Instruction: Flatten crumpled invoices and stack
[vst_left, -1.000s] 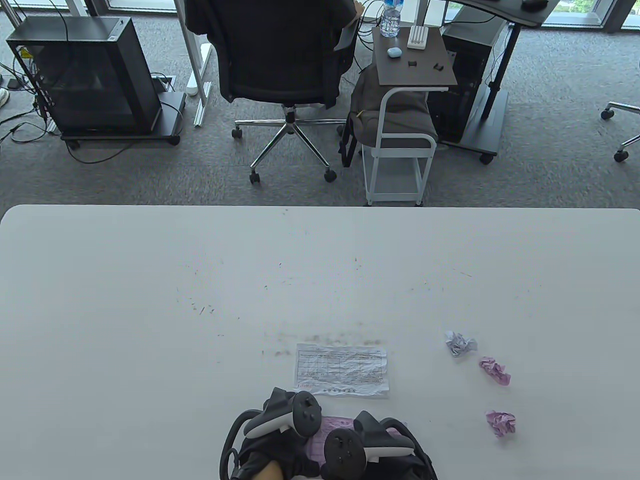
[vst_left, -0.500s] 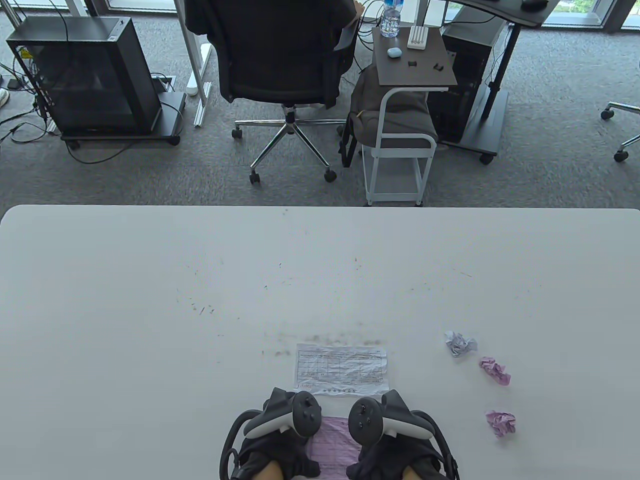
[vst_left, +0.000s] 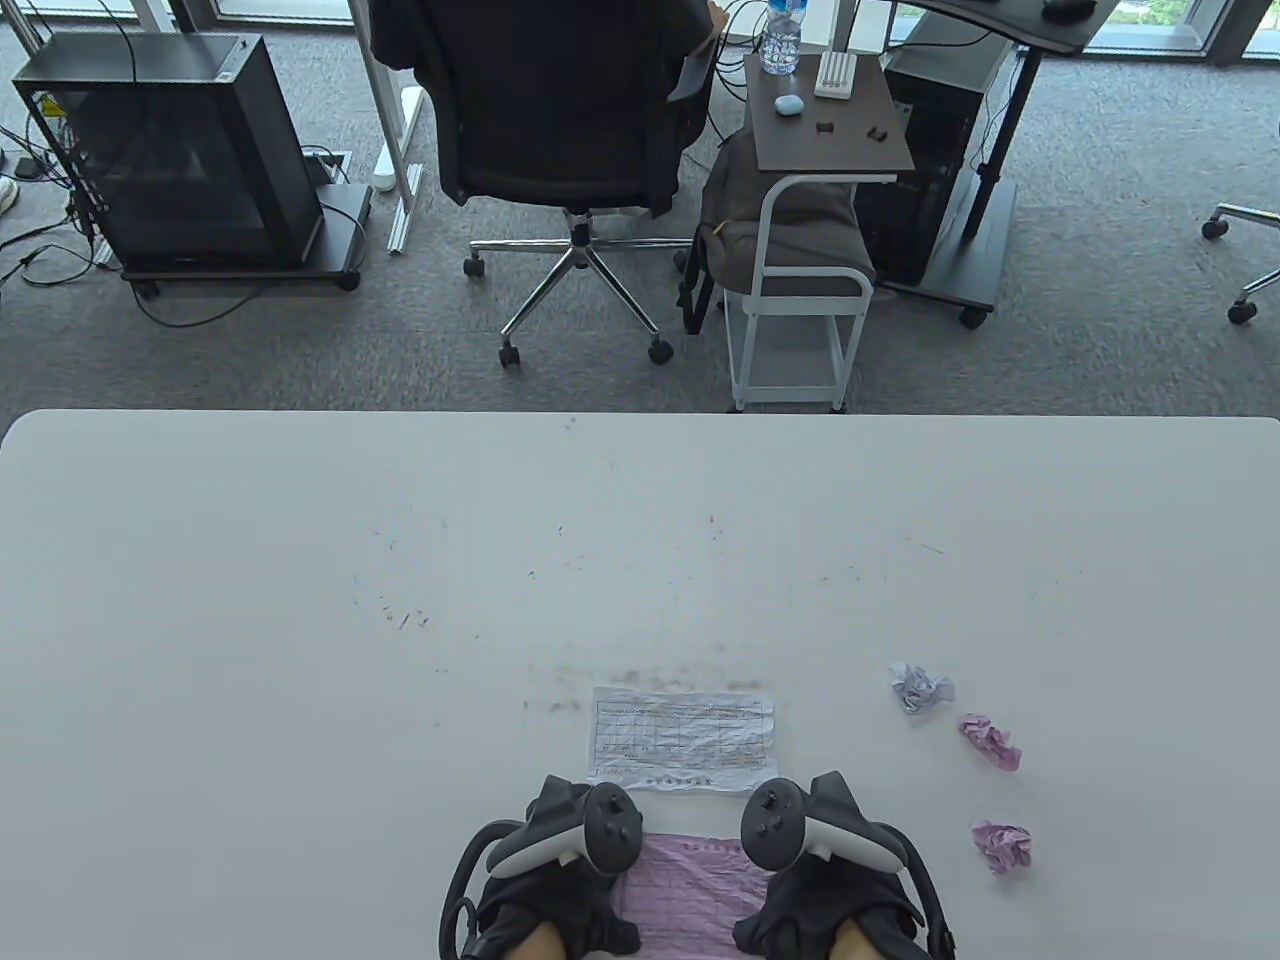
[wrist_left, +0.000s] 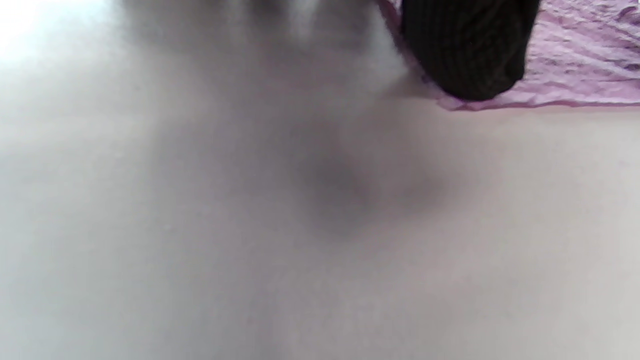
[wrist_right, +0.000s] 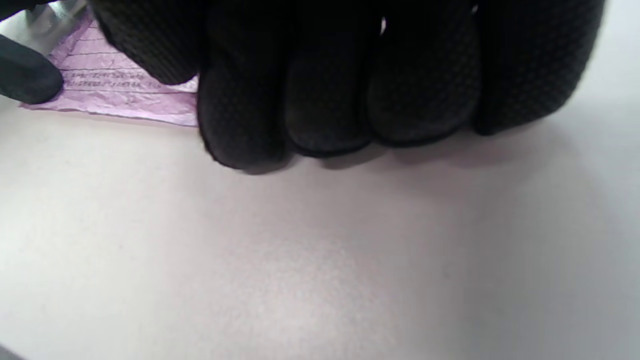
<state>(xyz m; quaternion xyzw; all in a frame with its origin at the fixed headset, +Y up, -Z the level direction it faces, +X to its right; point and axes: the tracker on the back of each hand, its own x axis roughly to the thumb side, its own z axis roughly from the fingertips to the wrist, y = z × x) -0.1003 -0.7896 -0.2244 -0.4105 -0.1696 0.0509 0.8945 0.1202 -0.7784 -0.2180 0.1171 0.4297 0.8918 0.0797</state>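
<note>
Hands both flat on the pink invoice (vst_left: 690, 885) at the table's (vst_left: 300, 600) near edge: left hand (vst_left: 545, 880) pressing its left side, right hand (vst_left: 835, 885) its right, fingers straight. White invoice (vst_left: 684, 738) just beyond, crumpled balls (vst_left: 990, 742) off right.

An office: grey carpet tiles (vst_left: 1100, 300) beyond the white bench (vst_left: 300, 560), a black swivel chair (vst_left: 560, 120) on castors, a computer tower (vst_left: 170, 150) with trailing cables far left, and a white rolling side table (vst_left: 810, 200) carrying a water bottle (vst_left: 780, 40).

flat invoice (vst_left: 684, 740) behind hands | 3 wads (vst_left: 989, 742) right
</note>
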